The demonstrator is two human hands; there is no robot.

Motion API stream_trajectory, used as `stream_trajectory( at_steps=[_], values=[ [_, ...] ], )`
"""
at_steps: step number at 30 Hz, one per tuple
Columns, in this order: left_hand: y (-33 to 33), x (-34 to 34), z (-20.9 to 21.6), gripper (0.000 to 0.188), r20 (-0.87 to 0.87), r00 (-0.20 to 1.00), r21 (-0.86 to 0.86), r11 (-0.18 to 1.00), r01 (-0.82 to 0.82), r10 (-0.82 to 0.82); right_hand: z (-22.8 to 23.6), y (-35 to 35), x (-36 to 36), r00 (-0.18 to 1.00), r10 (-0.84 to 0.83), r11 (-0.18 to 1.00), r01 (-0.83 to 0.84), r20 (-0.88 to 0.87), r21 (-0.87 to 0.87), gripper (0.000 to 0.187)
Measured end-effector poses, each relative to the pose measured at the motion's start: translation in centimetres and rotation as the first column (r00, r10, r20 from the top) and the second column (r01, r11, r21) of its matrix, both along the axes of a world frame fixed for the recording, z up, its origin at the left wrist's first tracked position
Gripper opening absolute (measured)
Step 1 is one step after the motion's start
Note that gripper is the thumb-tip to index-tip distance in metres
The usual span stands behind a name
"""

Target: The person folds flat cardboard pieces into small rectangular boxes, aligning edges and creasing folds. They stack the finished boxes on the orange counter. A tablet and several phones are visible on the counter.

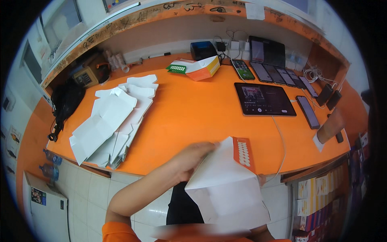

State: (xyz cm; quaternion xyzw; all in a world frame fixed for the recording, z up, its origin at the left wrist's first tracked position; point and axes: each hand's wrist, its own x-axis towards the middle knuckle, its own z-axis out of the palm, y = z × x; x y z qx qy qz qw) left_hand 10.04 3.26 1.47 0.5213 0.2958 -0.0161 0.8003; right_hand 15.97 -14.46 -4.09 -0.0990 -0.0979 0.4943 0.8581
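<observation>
So our left hand point(197, 157) is pinching the left edge of a white carton point(227, 191) just above the near edge of the desk point(181, 115). Our right hand point(262, 179) mostly disappears behind the carton's right side, so we can't tell what its fingers are doing. The carton's bent along a crease, orange printed flap point(243, 152) toward the far side, but it isn't closed into a box, so we'd call it part-done. On the left there's a messy pile of mostly flat cartons point(109, 117), none shaped up, so plenty looks left. Far middle, a printed carton point(203, 72) sits partly folded and open. The tablet point(264, 99) and phones point(261, 72) on the right seem unrelated, imo.
</observation>
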Motion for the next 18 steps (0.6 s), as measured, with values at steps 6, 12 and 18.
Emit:
stream_trajectory(
  at_steps=[6, 12, 18],
  values=[
    [7.3, 10.7, 0.7, 0.04, 0.355, 0.935, 0.799, 0.521, -0.302, -0.002, -1.2, -3.6, 2.0, 0.994, -0.11, 0.989, 0.111, 0.015, -0.103, 0.058],
    [16.4, 21.6, -2.9, 0.036, 0.635, 0.767, 0.72, -0.292, -0.629, -0.087, -2.6, -7.8, 0.8, 0.991, 0.104, 0.987, -0.094, 0.081, -0.128, 0.06],
    [15.4, 16.7, -5.4, 0.031, 0.168, 0.976, 0.985, -0.021, -0.172, -0.136, -1.2, -9.2, 0.7, 0.816, 0.511, 0.844, -0.416, 0.271, -0.337, 0.054]
  ],
)
